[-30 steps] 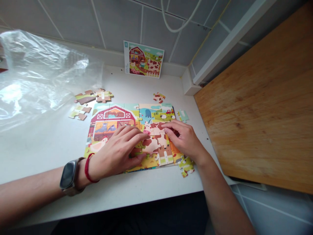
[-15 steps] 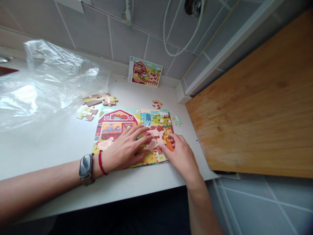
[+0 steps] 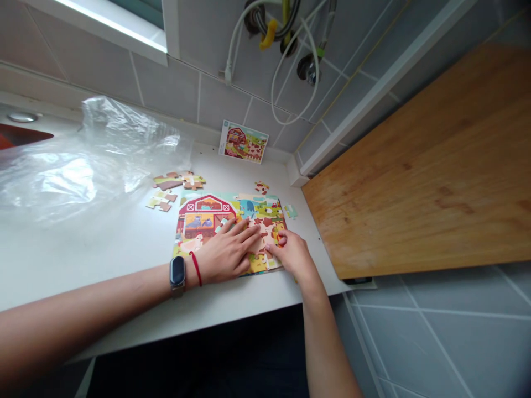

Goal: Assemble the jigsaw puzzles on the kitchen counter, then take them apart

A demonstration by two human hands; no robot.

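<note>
A farm jigsaw puzzle [image 3: 207, 204] lies on the white counter, with a red barn on its left half and a brown-patched cow on its right. My left hand [image 3: 228, 251] rests flat on the middle of it, fingers stretched out and slightly spread. At the puzzle's right edge, my right hand [image 3: 290, 251] has its thumb and fingers bent round a puzzle piece [image 3: 281, 236] with orange on it, partly hidden by the fingers. Loose puzzle pieces lie beyond: a brown-patched piece [image 3: 261, 187] behind the puzzle and a pale green piece [image 3: 290, 210] to its right.
Several more loose pieces [image 3: 161, 200] lie left of the puzzle, beside a crumpled clear plastic bag [image 3: 128, 138]. A picture card [image 3: 244, 142] leans on the tiled wall. A wooden board [image 3: 423, 177] stands along the right side. Cables and pipes [image 3: 290, 50] hang above.
The camera view has tilted up, showing more pipes and a window edge. Both hands stay at about the same places on the puzzle.
</note>
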